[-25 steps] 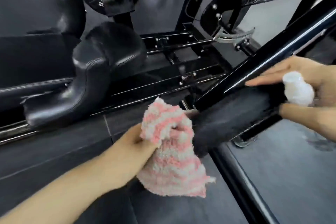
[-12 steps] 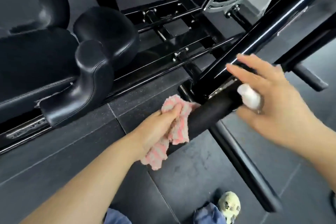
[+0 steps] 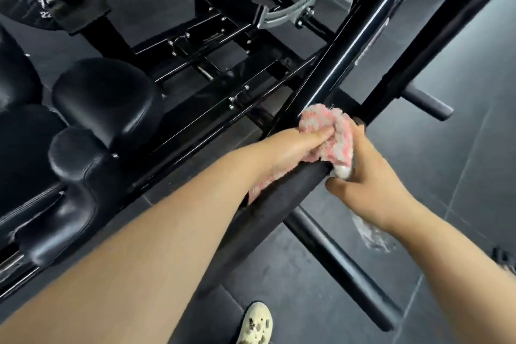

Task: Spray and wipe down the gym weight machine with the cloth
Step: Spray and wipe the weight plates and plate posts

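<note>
We see the left hand (image 3: 290,151) with its fingers (image 3: 321,138) curled tight around the pink-and-white cloth (image 3: 331,135), bunching it and pressing it against the black foam pad (image 3: 268,204) where the pad meets the glossy black bar (image 3: 351,47) of the machine. A tail of cloth shows below the wrist, lying along the pad. The right hand (image 3: 374,184) sits just beside it, touching the cloth, its fingers wrapped around a small white bottle (image 3: 343,172); only the bottle's pale end shows between thumb and palm, close against the end of the pad. Left of the arms are the machine's black padded seat (image 3: 103,95) and its bolted frame rails (image 3: 223,70). Below, on the dark floor (image 3: 446,176), we can make out a pale shoe (image 3: 255,324).
</note>
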{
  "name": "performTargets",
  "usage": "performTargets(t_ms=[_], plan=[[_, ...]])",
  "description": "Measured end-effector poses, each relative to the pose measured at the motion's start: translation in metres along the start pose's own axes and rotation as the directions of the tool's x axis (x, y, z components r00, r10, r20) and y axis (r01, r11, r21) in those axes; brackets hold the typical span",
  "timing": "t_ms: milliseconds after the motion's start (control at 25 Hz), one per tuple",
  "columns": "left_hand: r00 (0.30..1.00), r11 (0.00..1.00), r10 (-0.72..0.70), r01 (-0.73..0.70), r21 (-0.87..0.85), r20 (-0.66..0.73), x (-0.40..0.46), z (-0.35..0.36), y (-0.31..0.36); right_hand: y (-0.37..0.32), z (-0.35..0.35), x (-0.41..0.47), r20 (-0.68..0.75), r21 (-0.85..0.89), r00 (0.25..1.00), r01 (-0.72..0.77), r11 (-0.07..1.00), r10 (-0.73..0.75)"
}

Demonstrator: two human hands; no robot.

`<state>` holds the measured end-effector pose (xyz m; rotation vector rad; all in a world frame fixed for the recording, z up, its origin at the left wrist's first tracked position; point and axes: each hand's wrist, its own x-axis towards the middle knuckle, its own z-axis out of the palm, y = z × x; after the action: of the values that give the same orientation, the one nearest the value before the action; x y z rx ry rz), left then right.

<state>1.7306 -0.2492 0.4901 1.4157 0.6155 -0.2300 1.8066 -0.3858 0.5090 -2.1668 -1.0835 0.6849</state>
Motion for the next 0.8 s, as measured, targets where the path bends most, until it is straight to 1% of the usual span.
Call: performTargets(t_ms=[40, 120, 240, 280, 320, 360, 400, 480, 520, 560, 600, 640, 680, 760, 800], plan=[[1.0, 0.998, -0.022, 0.021, 0.052, 0.021, 0.004, 0.004, 0.001, 0.0, -0.001, 0.001, 0.013, 0.025, 1.0, -0.01, 1.0, 0.009], [0.998, 0.996, -0.056, 0.057, 0.075, -0.017, 0.009, 0.005, -0.004, 0.002, 0.0, 0.002, 0.03, 0.036, 0.998, -0.052, 0.998, 0.051], [0.989, 0.988, -0.143, 0.141, -0.065, -0.033, 0.017, 0.002, -0.002, 0.003, -0.005, 0.01, 0.048, 0.059, 0.99, -0.136, 0.989, 0.133], [0.991, 0.988, -0.136, 0.136, -0.076, 0.009, 0.018, -0.002, -0.014, 0.0, -0.009, 0.014, 0.045, 0.074, 0.983, -0.18, 0.981, 0.177], [0.987, 0.985, -0.161, 0.162, -0.059, 0.026, 0.016, -0.001, -0.02, -0.003, -0.013, 0.015, 0.03, 0.082, 0.975, -0.221, 0.972, 0.22], [0.977, 0.978, -0.207, 0.208, -0.004, 0.055, 0.011, -0.001, -0.024, -0.008, -0.015, 0.014, -0.011, 0.082, 0.965, -0.262, 0.962, 0.264], [0.965, 0.965, -0.258, 0.259, -0.03, 0.033, 0.015, -0.003, -0.032, -0.011, -0.015, 0.01, -0.093, 0.084, 0.946, -0.303, 0.949, 0.31], [0.946, 0.945, -0.323, 0.323, -0.053, 0.013, 0.029, -0.005, -0.054, -0.024, 0.0, -0.008, -0.311, 0.115, 0.863, -0.382, 0.917, 0.398], [0.934, 0.933, -0.356, 0.357, -0.045, 0.016, 0.035, -0.008, -0.068, -0.032, 0.014, -0.018, -0.377, 0.153, 0.812, -0.42, 0.895, 0.445], [0.922, 0.921, -0.386, 0.387, -0.045, 0.027, 0.038, -0.009, -0.074, -0.039, 0.029, -0.025, -0.4, 0.229, 0.758, -0.461, 0.857, 0.515], [0.915, 0.915, -0.399, 0.402, -0.044, 0.061, 0.038, -0.011, -0.076, -0.042, 0.043, -0.029, -0.402, 0.315, 0.715, -0.478, 0.82, 0.572], [0.911, 0.911, -0.407, 0.41, -0.044, 0.064, 0.035, -0.013, -0.076, -0.048, 0.057, -0.031, -0.392, 0.403, 0.674, -0.486, 0.775, 0.626], [0.916, 0.914, -0.395, 0.4, -0.07, 0.079, 0.028, -0.014, -0.069, -0.05, 0.064, -0.029, -0.375, 0.474, 0.655, -0.473, 0.743, 0.656], [0.931, 0.943, -0.304, 0.324, -0.078, 0.201, 0.019, -0.015, -0.056, -0.057, 0.069, -0.025, -0.373, 0.566, 0.603, -0.455, 0.688, 0.705], [0.937, 0.957, -0.253, 0.28, -0.083, 0.241, 0.016, -0.015, -0.049, -0.058, 0.07, -0.023, -0.359, 0.601, 0.593, -0.444, 0.665, 0.721]])
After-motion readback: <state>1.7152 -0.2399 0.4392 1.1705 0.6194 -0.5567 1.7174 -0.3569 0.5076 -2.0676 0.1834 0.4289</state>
